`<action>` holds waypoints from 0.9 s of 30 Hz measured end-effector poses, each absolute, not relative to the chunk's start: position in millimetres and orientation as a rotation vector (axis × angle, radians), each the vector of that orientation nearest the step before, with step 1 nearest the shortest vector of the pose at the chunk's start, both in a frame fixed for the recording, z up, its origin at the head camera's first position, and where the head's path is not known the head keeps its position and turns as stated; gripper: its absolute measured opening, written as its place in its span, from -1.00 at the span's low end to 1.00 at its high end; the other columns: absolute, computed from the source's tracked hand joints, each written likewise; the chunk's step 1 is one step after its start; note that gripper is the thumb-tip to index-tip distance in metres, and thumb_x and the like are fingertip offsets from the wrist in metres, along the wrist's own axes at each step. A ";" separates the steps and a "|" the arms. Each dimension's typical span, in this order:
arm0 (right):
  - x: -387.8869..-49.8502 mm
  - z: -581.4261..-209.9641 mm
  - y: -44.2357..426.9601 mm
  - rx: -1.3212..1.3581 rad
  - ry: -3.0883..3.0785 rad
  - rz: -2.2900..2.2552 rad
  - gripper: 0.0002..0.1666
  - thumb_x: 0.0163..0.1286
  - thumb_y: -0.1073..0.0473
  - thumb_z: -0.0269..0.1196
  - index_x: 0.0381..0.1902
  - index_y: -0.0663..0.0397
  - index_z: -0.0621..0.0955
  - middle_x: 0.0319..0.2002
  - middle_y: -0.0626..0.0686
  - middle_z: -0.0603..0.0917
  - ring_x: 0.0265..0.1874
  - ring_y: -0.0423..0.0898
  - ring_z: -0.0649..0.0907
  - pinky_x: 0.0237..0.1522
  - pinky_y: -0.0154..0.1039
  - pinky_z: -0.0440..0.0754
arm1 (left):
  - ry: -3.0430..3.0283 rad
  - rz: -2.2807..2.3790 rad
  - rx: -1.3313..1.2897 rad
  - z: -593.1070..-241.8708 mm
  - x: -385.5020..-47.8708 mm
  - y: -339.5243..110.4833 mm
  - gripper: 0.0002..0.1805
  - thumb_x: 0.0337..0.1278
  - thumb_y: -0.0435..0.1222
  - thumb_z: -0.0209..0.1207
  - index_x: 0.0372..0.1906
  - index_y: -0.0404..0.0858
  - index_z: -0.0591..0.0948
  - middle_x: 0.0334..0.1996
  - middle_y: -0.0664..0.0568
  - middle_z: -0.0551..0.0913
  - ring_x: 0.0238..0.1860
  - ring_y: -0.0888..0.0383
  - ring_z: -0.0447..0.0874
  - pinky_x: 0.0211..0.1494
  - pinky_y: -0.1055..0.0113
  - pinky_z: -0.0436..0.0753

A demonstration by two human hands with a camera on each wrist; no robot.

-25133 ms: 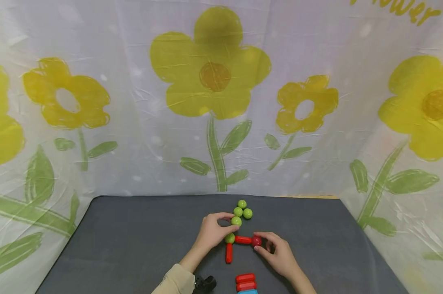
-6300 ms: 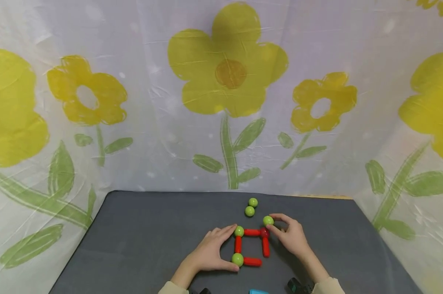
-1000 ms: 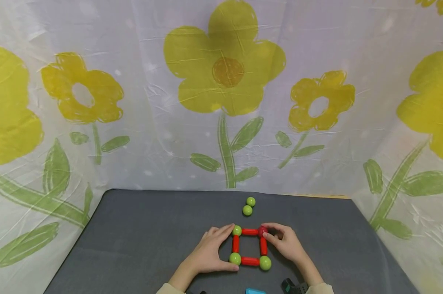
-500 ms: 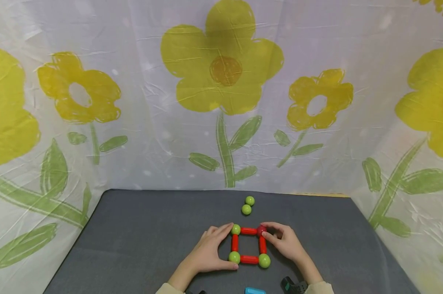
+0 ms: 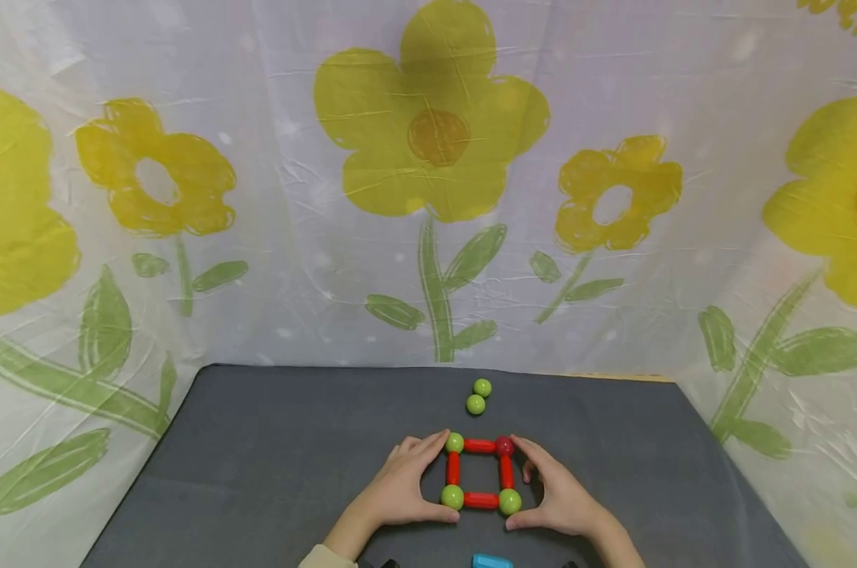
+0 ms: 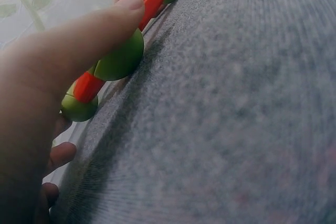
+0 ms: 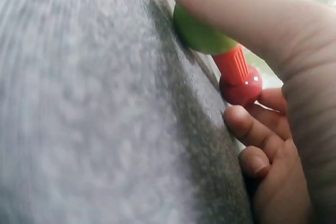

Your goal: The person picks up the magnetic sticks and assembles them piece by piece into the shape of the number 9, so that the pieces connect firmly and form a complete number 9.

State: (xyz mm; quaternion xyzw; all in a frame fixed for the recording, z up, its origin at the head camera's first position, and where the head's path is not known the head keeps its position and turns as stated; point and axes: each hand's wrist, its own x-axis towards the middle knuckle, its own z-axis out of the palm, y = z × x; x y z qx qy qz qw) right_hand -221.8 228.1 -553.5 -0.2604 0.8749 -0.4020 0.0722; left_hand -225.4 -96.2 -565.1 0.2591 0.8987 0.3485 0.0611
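Note:
A square of red toy rods (image 5: 480, 500) joined by balls lies flat on the dark table. Three corners are green balls; the far right corner is a red ball (image 5: 504, 446). My left hand (image 5: 398, 483) grips its left side, thumb at the near left green ball (image 5: 453, 497) and index fingertip at the far left green ball (image 5: 454, 442). On the right side, my right hand (image 5: 563, 493) has its index fingertip at the red ball and its thumb at the near right green ball (image 5: 510, 502). The right wrist view shows that thumb partly covering the green ball (image 7: 202, 32).
Two loose green balls (image 5: 476, 405) touch each other behind the square on the dark table (image 5: 293, 450). A blue rod (image 5: 492, 561) lies at the bottom edge of the head view, partly cut off. A flower-printed cloth (image 5: 279, 237) hangs behind and around the table.
A green ball that my right hand held now forms the square's near right corner. My right thumb has moved from the red ball to that ball. The left hand stays on the left side.

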 end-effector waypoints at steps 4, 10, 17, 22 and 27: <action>-222.8 -556.2 224.5 -0.755 2.664 -1.186 0.45 -0.02 -0.24 0.71 0.66 0.18 0.23 0.21 0.05 0.48 -0.19 -0.24 0.51 -0.25 -0.30 0.46 | 2.728 1.041 0.780 -565.7 -225.9 -96.6 0.31 -0.10 0.43 0.46 0.73 0.02 0.17 0.63 0.16 0.29 0.32 0.06 0.38 0.36 -0.20 0.39; -220.7 -556.3 219.2 -0.700 2.682 -1.176 0.44 -0.01 -0.25 0.71 0.66 0.15 0.24 0.27 0.07 0.46 -0.18 -0.25 0.50 -0.19 -0.31 0.45 | 2.731 1.031 0.778 -566.5 -226.3 -96.9 0.30 -0.09 0.44 0.45 0.73 0.04 0.17 0.63 0.16 0.29 0.30 0.07 0.38 0.35 -0.19 0.40; -219.8 -555.3 218.2 -0.672 2.718 -1.157 0.44 -0.04 -0.27 0.71 0.65 0.13 0.26 0.25 0.06 0.48 -0.19 -0.25 0.50 -0.20 -0.30 0.43 | 2.723 1.046 0.777 -566.7 -226.3 -96.7 0.30 -0.10 0.45 0.45 0.72 0.07 0.17 0.64 0.15 0.28 0.32 0.06 0.38 0.36 -0.22 0.38; -220.4 -555.7 218.9 -0.672 2.713 -1.150 0.43 -0.04 -0.27 0.72 0.65 0.10 0.27 0.23 0.05 0.48 -0.19 -0.25 0.51 -0.19 -0.30 0.42 | 2.725 1.065 0.762 -566.8 -226.2 -96.7 0.31 -0.10 0.46 0.45 0.72 0.03 0.18 0.64 0.15 0.28 0.34 0.03 0.38 0.35 -0.23 0.40; -220.8 -556.6 218.9 -0.662 2.712 -1.143 0.43 -0.04 -0.26 0.72 0.66 0.07 0.27 0.25 0.06 0.48 -0.19 -0.26 0.51 -0.19 -0.29 0.42 | 2.725 1.069 0.754 -565.6 -226.0 -96.2 0.32 -0.10 0.45 0.46 0.72 -0.01 0.19 0.64 0.15 0.27 0.34 0.04 0.38 0.35 -0.21 0.41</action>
